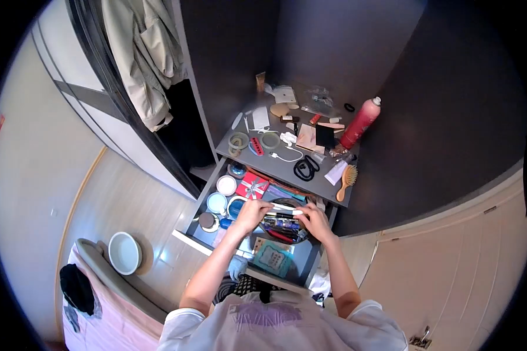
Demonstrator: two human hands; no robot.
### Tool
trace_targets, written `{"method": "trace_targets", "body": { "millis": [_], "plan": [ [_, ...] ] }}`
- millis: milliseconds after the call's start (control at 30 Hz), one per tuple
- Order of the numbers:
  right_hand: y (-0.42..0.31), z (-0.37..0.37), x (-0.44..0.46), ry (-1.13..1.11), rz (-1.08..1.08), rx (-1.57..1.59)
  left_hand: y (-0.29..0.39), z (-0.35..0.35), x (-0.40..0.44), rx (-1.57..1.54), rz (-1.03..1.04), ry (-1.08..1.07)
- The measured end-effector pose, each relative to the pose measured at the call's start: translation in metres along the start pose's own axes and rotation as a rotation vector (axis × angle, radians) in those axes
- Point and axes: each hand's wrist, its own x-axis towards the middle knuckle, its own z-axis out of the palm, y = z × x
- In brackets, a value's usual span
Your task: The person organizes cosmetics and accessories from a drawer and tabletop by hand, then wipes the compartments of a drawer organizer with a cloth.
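Note:
Over an open drawer (184,237), my left hand (253,214) and my right hand (314,221) hold a slim white and grey stick-like item (286,210) between them, one end in each hand. The fingers of both hands are closed on it. Just below it in the drawer is a round dark container (284,229) full of pens or slim tubes. A red gift box with a silver bow (253,186) lies to the left of it, near several round jars (216,203). Toward my body lies a teal packet (273,258).
Above the drawer, a grey shelf (231,153) bears a pink spray can (360,124), a wooden hairbrush (347,182), black hair ties (305,169) and a white cable. A coat (140,64) hangs at upper left. A white basin (125,253) stands at lower left beside a bed (108,310).

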Motion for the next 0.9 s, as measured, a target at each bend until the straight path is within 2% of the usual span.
{"method": "trace_targets", "body": {
  "millis": [67, 200, 233, 367, 467, 533, 900],
  "plan": [
    [0.007, 0.006, -0.011, 0.028, 0.095, 0.056, -0.011, 0.017, 0.003, -0.051, -0.014, -0.004],
    [0.015, 0.02, -0.012, 0.159, 0.126, 0.016, -0.025, 0.031, 0.013, -0.116, -0.096, 0.006],
    [0.016, 0.02, -0.01, 0.13, 0.138, 0.031, -0.029, 0.032, 0.015, -0.15, -0.14, 0.021],
    [0.025, 0.037, -0.007, 0.175, 0.08, -0.066, -0.041, 0.038, 0.018, -0.058, -0.027, 0.108],
    [0.024, 0.038, -0.006, 0.164, 0.084, -0.032, -0.038, 0.038, 0.016, -0.031, -0.05, 0.127],
    [0.022, 0.036, -0.007, 0.148, 0.094, -0.026, -0.04, 0.04, 0.015, -0.044, -0.078, 0.109],
    [0.025, 0.04, -0.009, 0.189, 0.037, -0.09, -0.034, 0.045, 0.01, 0.269, 0.146, 0.106]
  ]
}}
